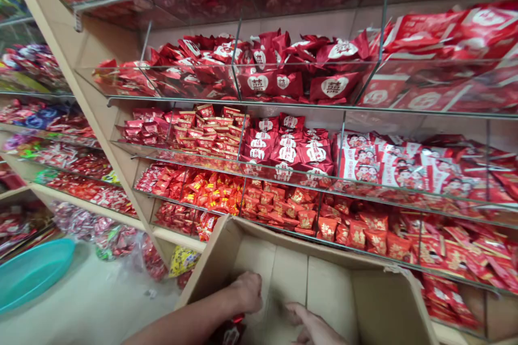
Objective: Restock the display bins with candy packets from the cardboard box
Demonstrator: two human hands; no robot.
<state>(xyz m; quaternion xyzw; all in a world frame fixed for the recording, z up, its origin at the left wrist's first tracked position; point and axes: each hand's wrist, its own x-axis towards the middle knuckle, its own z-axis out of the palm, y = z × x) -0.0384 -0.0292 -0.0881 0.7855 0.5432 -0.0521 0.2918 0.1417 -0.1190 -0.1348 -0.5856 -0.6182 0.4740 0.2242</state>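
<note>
Inside a deep cardboard box, my left hand is curled into a fist near the left side. What its fingers hold, if anything, is hidden. Beneath that wrist lies a dark red packet with a white print, cut off by the lower picture edge. My right hand is also over the box, to the right and a little lower. Its index finger stretches toward the left hand, and the other fingers are loosely bent, slightly blurred. Nothing shows between the fingers of the right hand.
Glass-fronted shelves hold red candy packets, with white-and-red packets to the right. The lowest row of red packets stands just behind the box. A teal basin, a yellow bag and clear bags of sweets sit at left.
</note>
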